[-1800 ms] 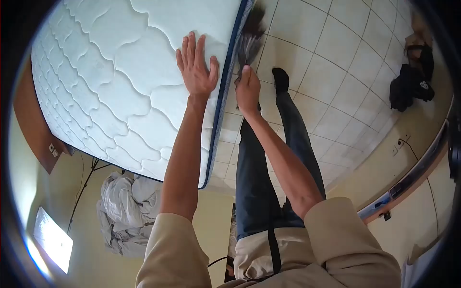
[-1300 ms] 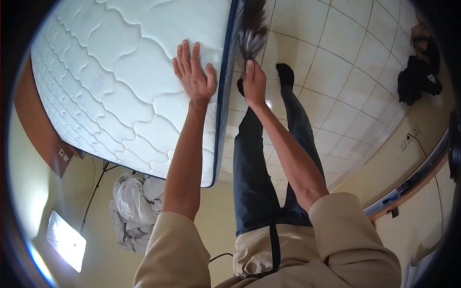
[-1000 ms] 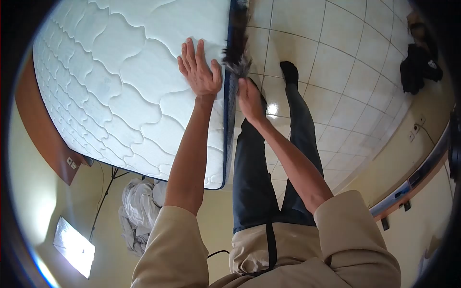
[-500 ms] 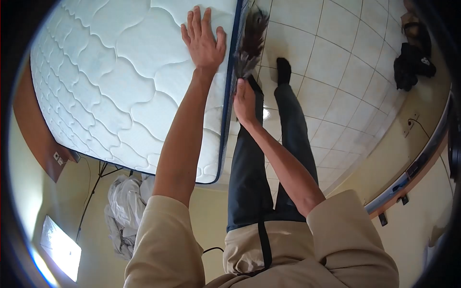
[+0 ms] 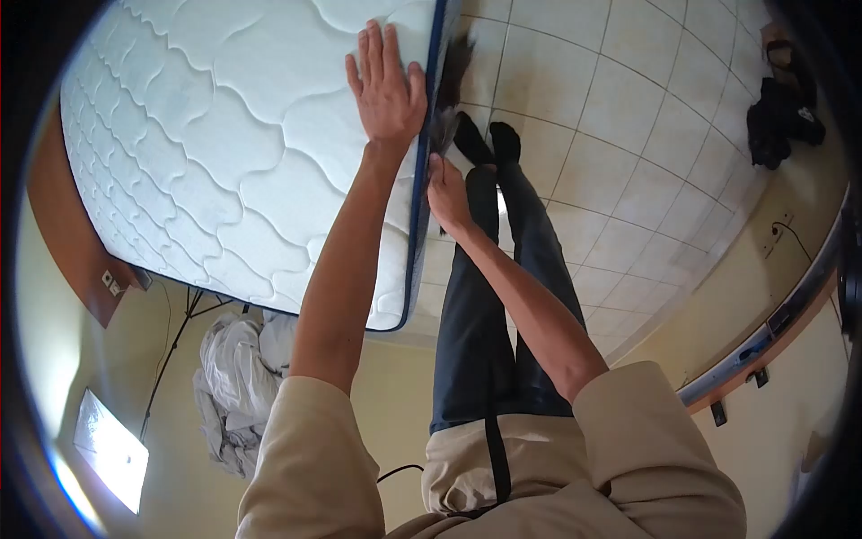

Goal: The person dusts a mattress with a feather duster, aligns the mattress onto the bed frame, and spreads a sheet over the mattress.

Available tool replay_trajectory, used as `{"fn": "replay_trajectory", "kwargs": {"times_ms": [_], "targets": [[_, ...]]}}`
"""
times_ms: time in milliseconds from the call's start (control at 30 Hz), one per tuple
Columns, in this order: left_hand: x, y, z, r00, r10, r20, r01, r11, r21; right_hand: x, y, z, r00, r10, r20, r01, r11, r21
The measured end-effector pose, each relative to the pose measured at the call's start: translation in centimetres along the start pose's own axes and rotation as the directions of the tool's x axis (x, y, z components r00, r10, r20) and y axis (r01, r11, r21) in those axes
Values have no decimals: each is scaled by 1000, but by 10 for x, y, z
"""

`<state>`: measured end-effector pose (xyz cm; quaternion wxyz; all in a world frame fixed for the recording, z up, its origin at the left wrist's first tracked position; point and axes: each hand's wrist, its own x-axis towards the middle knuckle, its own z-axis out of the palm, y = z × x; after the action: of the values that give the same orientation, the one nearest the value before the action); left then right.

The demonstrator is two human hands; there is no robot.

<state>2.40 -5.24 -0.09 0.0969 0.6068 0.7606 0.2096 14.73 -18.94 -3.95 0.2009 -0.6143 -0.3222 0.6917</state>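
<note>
Plainly, the left hand [image 5: 391, 106] lies palm down on the white quilted top of the mattress [image 5: 260, 135], close to its long edge. Its grip is open, with the fingers reaching toward the top of the view, the thumb set apart toward the edge, and nothing held.

The right hand [image 5: 449, 196] is just over that edge, on the floor side and lower in the view than the left. Its grip is closed around the base of a feather duster [image 5: 456, 72], with the thumb lying along it; the hand hides most of the handle. The dark feathers are blurred and point up the view, close along the side of the mattress, beside the navy edging [image 5: 417, 193]. Whether they touch the side, I cannot tell.

Below the duster are two feet in black socks [image 5: 471, 139], near each other on the pale tiled floor [image 5: 620, 135], and above them the legs in dark trousers [image 5: 467, 314]. A black strap [image 5: 496, 458] hangs over the beige shirt at the waist.

Past the mattress's lower end, a crumpled grey-white bundle of cloth [image 5: 235, 359] sits near a thin black stand [image 5: 162, 377] and a bright lit panel [image 5: 112, 449]. Well apart, at the right of the view, some black cloth [image 5: 779, 126] lies near the wall.
</note>
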Motion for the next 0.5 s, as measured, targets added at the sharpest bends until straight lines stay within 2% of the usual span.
{"fn": "replay_trajectory", "kwargs": {"times_ms": [67,100,167,233,300,333,367,400,433,467,500], "targets": [[0,-1,0,1000,-19,-11,19,998,-56,16,13,-13,1000,-20,-23,12,953,-303],[0,0,0,1000,-15,-20,14,998,-54,20,0,-23,999,-30,-21,22,953,-302],[-13,-3,-9,997,-72,31,70,995,75,18,-50,-42,964,-249,-87,251,968,11],[-32,-6,-15,996,-87,27,85,993,80,34,-99,-73,996,-84,-3,84,996,19],[-50,-7,-17,987,-160,5,160,986,45,59,-124,-98,968,-247,32,247,969,-4],[-57,-8,-18,981,-192,-10,192,980,42,75,-129,-111,968,-249,37,249,969,-6],[-59,-7,-20,980,-199,-17,200,979,47,93,-133,-122,918,-258,303,317,934,-166],[-63,-7,-21,968,-246,-41,247,969,27,103,-136,-127,811,-202,549,414,862,-294],[-70,-10,-21,954,-293,-61,294,956,6,100,-147,-128,804,-196,561,414,863,-292],[-75,-15,-22,956,-277,-97,277,961,-12,97,-158,-131,699,13,715,454,765,-457],[-80,-23,-18,957,-259,-133,256,966,-35,96,-165,-135,573,249,781,522,624,-582]]}}
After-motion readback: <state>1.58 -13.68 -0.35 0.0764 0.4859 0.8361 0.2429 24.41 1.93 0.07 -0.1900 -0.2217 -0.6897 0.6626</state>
